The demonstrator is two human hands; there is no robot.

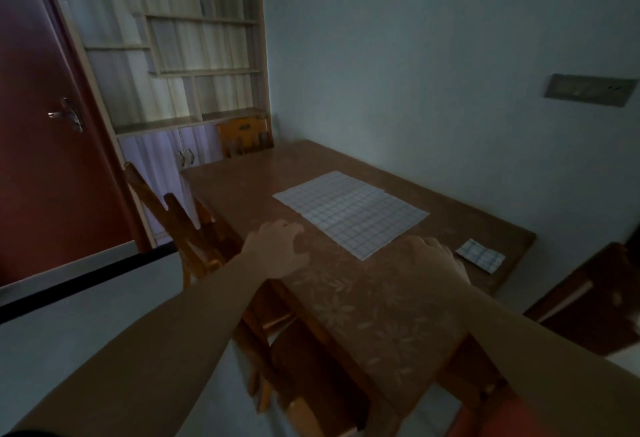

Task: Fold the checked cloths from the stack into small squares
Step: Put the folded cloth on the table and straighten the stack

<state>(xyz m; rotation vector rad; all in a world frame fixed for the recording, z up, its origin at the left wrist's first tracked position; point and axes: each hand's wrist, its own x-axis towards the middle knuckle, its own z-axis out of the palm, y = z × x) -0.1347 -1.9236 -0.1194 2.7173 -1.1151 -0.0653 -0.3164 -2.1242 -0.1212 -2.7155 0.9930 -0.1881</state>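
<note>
A stack of flat white checked cloths point(351, 213) lies spread on the brown patterned table point(374, 301), slightly fanned so two layers show. A small folded checked square point(480, 256) rests near the table's right edge. My left hand point(277, 249) hovers palm down over the table's left edge, just short of the stack's near left side, fingers loosely curved and holding nothing. My right hand point(438, 260) is palm down on the table between the stack's near corner and the folded square, holding nothing.
A wooden chair point(187, 225) stands at the table's left side and another chair point(244, 136) at its far end. A shelf unit with cupboards point(180, 55) and a red door point(45, 145) are at the left. The wall runs along the table's right. A dark piece of furniture point(588, 298) sits lower right.
</note>
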